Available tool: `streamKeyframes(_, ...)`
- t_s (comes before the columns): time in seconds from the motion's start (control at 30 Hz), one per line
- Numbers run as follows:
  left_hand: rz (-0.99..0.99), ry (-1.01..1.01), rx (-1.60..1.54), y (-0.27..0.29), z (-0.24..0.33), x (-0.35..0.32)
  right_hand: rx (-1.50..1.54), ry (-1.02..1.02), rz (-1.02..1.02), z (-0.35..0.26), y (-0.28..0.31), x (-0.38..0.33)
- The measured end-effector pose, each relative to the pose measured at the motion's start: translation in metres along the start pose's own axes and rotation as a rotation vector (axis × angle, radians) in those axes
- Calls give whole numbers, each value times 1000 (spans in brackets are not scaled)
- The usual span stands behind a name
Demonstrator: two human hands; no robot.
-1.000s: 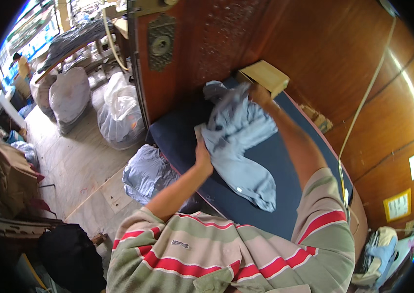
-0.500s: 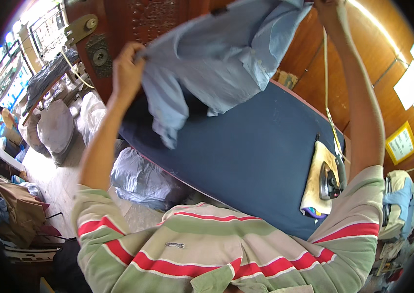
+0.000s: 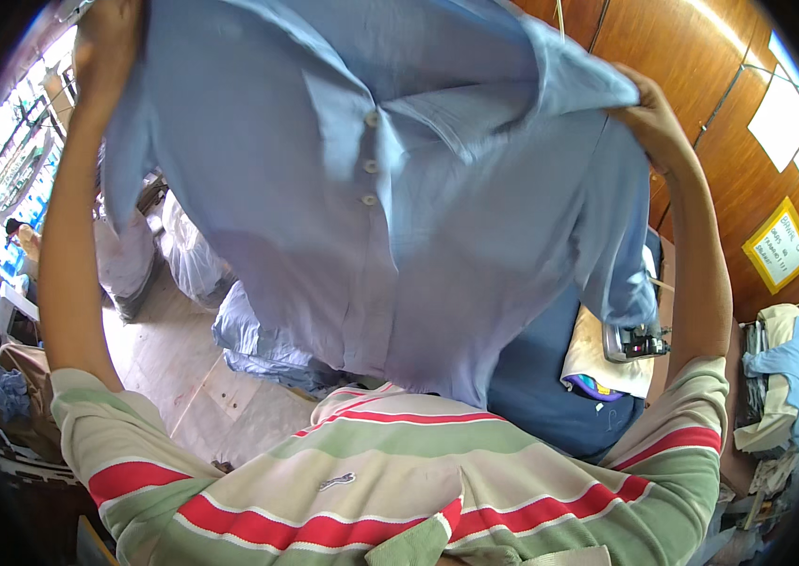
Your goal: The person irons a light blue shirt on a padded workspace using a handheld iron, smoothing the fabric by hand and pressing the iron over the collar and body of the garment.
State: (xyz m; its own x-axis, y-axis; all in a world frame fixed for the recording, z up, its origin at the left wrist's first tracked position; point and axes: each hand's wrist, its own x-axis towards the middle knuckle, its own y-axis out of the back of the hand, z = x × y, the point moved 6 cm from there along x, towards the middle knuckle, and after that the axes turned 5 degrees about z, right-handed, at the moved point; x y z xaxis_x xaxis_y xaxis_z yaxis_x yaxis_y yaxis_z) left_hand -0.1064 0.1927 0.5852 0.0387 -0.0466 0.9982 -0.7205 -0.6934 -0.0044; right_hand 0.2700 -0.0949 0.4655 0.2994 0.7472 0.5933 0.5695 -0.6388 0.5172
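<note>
A light blue short-sleeved shirt point(image 3: 267, 217) hangs spread out in front of me, its collar and button front facing me. My left hand point(image 3: 109, 42) grips it at the upper left shoulder; the fingertips are partly cut off by the frame edge. On the other side my right hand point(image 3: 652, 121) is closed on the shirt near the collar and shoulder. Behind the cloth, a dark blue padded ironing table point(image 3: 536, 377) shows only in part. An iron point(image 3: 640, 341) rests on a folded cream cloth point(image 3: 599, 357) at the table's right side.
Stuffed plastic bags point(image 3: 190, 250) stand on the tiled floor at left, and a bluish bag point(image 3: 258, 335) lies beside the table. Wooden panelling point(image 3: 649, 42) with a yellow-bordered sign point(image 3: 778, 245) rises at right. Folded clothes point(image 3: 776, 377) are stacked at far right.
The shirt has come down and closer, unfolding to show its buttoned front and covering much of the table. My left hand has moved up and left, my right hand lower.
</note>
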Motion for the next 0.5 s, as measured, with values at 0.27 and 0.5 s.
streamKeyframes(0.27,9,73,-255,13,-6,-108,231,-117,111,14,16,-63)
streamKeyframes(0.5,-227,-92,-482,-166,15,-133,-40,-362,-101,102,3,15)
